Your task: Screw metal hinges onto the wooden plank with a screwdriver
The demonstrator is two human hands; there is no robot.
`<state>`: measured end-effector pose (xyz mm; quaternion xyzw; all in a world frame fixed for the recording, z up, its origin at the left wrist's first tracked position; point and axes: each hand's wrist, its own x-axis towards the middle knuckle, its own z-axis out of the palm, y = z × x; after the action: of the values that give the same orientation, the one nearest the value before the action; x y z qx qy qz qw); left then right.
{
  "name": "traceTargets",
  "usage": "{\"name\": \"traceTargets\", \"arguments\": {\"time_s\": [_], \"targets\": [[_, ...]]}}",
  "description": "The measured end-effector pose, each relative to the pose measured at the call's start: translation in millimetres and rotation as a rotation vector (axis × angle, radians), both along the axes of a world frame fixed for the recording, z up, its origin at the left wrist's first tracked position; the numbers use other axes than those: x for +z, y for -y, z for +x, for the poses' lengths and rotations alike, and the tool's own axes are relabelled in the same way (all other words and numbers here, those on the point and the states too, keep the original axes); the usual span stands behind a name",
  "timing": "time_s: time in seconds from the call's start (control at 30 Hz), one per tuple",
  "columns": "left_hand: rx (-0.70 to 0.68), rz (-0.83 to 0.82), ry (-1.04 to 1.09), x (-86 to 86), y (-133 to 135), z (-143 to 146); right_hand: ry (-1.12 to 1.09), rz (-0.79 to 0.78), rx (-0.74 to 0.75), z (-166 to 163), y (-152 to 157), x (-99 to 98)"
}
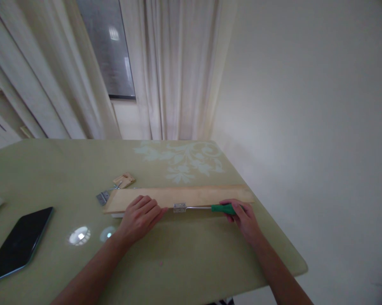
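Note:
A long pale wooden board [191, 195] lies flat across the green table. A small metal hinge [179, 207] sits at its near edge. My left hand [141, 215] rests on the board just left of the hinge, fingers spread flat and pressing down. My right hand [245, 217] is closed around the green handle of a screwdriver [223, 208]. The screwdriver's metal shaft runs left, and its tip meets the hinge.
A second metal hinge [103, 197] and a small wooden block [124, 180] lie left of the board's far end. A dark phone [19, 243] lies at the near left. The table's right edge [273, 212] is close to my right hand. Curtains and a wall stand behind.

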<state>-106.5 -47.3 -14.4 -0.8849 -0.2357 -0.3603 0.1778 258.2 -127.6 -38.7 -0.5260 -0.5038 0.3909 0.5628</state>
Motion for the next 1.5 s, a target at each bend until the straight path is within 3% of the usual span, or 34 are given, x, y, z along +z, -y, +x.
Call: {"name": "traceTargets", "arguments": {"time_s": [0.47, 1.5], "targets": [[0.014, -0.020, 0.027, -12.3, -2.5, -1.9, 0.034, -0.024, -0.010, -0.1, -2.6, 0.1], [0.085, -0.018, 0.010, -14.8, -3.2, -0.3, 0.064, -0.027, -0.022, 1.2, -3.2, 1.3]]}}
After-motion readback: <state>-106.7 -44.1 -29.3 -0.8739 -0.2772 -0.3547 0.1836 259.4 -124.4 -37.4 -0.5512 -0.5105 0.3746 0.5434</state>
